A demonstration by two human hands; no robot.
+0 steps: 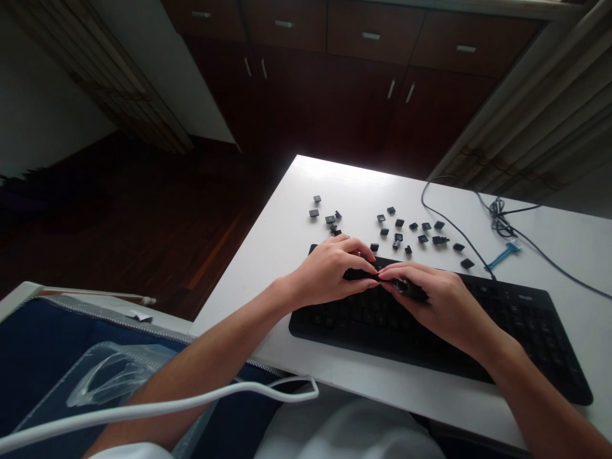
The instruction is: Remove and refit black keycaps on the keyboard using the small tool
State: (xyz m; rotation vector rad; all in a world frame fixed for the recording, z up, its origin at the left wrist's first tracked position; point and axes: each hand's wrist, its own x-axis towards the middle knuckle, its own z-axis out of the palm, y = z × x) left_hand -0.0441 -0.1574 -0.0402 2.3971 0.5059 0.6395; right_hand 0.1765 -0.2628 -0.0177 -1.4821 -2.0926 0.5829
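A black keyboard lies on the white table, with my hands over its upper left part. My left hand is closed in a pinch, thumb and fingertips together around a small dark piece I cannot make out. My right hand is wrapped round a black-handled tool with a shiny part; its tip is hidden by my fingers. The fingertips of both hands meet above the keys. Loose black keycaps are scattered behind the keyboard, with more keycaps beyond my left hand.
A blue brush and a bundled black cable lie at the right of the white table. A white cord crosses over my left forearm. Clear plastic rests on dark blue fabric at lower left. Wooden cabinets stand behind.
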